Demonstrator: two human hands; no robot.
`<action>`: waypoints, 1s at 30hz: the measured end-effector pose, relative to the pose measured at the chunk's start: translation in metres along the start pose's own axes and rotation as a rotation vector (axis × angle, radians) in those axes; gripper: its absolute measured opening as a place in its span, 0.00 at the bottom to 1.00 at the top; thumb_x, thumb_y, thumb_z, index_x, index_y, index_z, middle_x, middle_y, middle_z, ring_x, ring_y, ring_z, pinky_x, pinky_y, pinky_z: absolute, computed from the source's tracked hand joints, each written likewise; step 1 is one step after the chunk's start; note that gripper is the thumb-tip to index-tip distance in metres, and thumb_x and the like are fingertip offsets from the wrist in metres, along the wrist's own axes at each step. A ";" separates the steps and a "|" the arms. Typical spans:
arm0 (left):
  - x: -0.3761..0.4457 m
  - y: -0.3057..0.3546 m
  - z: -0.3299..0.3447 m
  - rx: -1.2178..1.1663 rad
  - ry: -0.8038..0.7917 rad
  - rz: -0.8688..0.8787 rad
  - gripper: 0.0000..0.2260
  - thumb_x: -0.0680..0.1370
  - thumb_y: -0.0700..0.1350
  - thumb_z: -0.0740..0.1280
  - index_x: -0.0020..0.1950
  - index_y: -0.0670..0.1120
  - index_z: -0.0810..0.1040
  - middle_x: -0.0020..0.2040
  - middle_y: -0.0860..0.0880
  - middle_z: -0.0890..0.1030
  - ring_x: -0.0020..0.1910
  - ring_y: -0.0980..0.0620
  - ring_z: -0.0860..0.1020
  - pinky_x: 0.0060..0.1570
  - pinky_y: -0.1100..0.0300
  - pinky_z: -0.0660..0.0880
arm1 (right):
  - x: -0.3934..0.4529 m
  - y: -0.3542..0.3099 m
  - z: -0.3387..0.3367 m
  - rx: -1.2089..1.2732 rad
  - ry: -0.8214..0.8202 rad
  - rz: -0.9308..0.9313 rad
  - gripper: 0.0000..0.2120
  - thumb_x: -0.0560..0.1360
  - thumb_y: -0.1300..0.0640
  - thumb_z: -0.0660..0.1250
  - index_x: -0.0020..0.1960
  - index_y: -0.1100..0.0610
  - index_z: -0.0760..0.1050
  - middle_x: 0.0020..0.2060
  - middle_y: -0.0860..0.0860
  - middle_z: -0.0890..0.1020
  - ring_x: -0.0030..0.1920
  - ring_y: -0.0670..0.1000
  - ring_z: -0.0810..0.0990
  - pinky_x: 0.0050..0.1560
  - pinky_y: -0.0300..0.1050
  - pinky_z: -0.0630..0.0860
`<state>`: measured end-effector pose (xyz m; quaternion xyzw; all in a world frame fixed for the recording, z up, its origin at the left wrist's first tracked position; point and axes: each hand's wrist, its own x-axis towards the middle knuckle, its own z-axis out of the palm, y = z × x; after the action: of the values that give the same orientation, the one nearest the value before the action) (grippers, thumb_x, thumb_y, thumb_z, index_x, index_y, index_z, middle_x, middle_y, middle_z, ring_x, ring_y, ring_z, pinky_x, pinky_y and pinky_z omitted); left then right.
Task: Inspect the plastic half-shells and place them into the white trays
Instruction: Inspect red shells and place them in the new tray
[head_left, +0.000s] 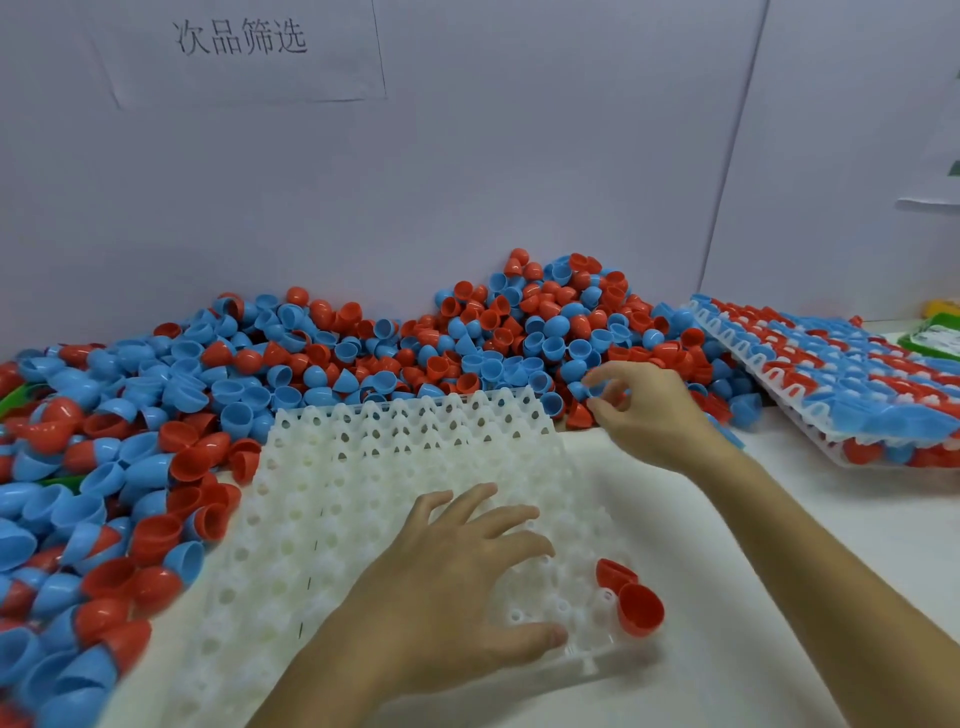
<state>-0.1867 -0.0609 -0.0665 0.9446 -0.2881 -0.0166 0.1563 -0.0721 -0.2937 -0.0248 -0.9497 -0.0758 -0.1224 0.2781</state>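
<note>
Nearest the camera, the left hand (457, 582) is laid flat on the white tray (332, 499), its fingers spread and straight over the moulded cups and its thumb stretched along the tray's near edge. Two red half-shells (631, 597) are seated at the tray's near right corner, one just behind the other, open sides tilted toward the left; the rest of the tray's cups are seen unfilled. The tray is set on the white counter (779, 530), with its left and far edges pressed against the heap.

Farther out, past the tray's far right corner, the right hand (644, 410) is held at the edge of the heap, its fingers curled, with a blue half-shell (587, 389) pinched between thumb and fingertips.

A large pile of red and blue half-shells (363, 343) is spread along the left side and across the back of the counter, up against the pale wall (519, 156). To the far right, a stack of filled trays (841, 374) is seen lying at a slant, loaded with red and blue shells.
</note>
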 end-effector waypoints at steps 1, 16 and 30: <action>0.000 0.000 0.000 -0.006 0.000 -0.002 0.30 0.73 0.75 0.57 0.72 0.68 0.63 0.77 0.71 0.52 0.74 0.69 0.37 0.75 0.57 0.38 | 0.008 -0.001 0.008 -0.026 -0.012 -0.019 0.15 0.79 0.61 0.67 0.64 0.54 0.77 0.50 0.48 0.79 0.43 0.44 0.78 0.43 0.33 0.72; -0.001 0.000 -0.002 -0.024 -0.004 -0.009 0.30 0.73 0.74 0.59 0.73 0.66 0.63 0.77 0.70 0.52 0.75 0.68 0.38 0.75 0.54 0.36 | 0.023 0.017 0.030 -0.038 0.078 0.020 0.05 0.77 0.61 0.70 0.44 0.53 0.79 0.44 0.49 0.79 0.42 0.46 0.77 0.40 0.38 0.73; 0.002 -0.009 -0.009 -0.670 0.529 -0.186 0.15 0.79 0.54 0.69 0.64 0.61 0.72 0.58 0.64 0.81 0.61 0.67 0.76 0.63 0.66 0.73 | -0.037 -0.048 0.016 0.678 -0.196 -0.257 0.04 0.71 0.53 0.74 0.45 0.52 0.84 0.45 0.49 0.85 0.49 0.49 0.83 0.50 0.40 0.80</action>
<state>-0.1790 -0.0521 -0.0602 0.8353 -0.1308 0.1192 0.5206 -0.1151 -0.2476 -0.0233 -0.7937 -0.2568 -0.0329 0.5504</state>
